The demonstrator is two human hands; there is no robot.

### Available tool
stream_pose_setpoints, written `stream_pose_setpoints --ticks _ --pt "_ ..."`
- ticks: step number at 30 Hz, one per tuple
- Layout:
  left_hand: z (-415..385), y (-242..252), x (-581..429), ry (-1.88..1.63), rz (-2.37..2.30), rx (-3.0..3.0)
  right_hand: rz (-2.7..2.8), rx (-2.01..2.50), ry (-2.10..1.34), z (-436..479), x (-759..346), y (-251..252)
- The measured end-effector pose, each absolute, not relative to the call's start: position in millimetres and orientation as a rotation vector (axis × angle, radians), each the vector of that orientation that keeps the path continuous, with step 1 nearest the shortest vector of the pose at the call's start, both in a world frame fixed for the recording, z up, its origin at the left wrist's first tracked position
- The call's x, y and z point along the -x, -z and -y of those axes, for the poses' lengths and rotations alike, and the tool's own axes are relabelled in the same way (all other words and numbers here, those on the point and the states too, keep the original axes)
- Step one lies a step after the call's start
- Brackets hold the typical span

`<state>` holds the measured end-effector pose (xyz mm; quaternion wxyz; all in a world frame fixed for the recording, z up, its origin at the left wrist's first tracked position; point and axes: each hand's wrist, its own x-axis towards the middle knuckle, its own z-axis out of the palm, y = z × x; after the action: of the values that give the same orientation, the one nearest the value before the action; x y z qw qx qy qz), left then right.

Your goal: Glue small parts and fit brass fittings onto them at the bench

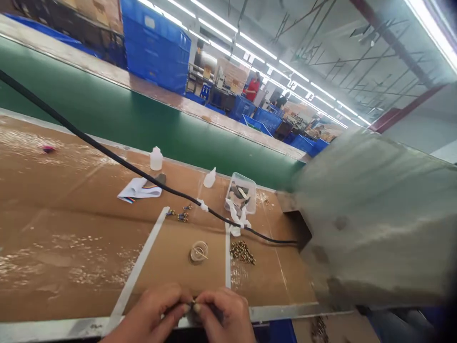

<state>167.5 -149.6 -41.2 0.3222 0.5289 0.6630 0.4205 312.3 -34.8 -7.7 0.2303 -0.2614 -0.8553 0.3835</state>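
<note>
At the table's front edge, my left hand (160, 307) and my right hand (224, 312) meet with thumbs and forefingers pinched together. Between the fingertips shows a small dark and brass-coloured piece (193, 302); the fingers hide most of it, and its kind is unclear. Just beyond the hands stands a small round clear dish (198, 252) with a thin stick in it. A pile of small brass-coloured metal parts (243, 252) lies to the right of the dish. Farther back on the left, several small blue and brass pieces (183, 216) lie in a loose group.
A black cable (117, 164) crosses above the table. Behind it stand two white bottles (156, 159) (210, 178) and a clear plastic box (246, 183) with tools. A folded striped strip (141, 189) lies left. A green conveyor belt (153, 119) runs behind; a large metal housing (378, 224) stands right.
</note>
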Motion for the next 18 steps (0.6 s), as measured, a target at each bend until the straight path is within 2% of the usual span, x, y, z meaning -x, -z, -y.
stream_pose_setpoints --ticks 18 --pt "147.5 34.7 -162.0 -1.093 -1.712 -1.469 2.393 0.729 -1.223 31.5 -312.6 -1.1"
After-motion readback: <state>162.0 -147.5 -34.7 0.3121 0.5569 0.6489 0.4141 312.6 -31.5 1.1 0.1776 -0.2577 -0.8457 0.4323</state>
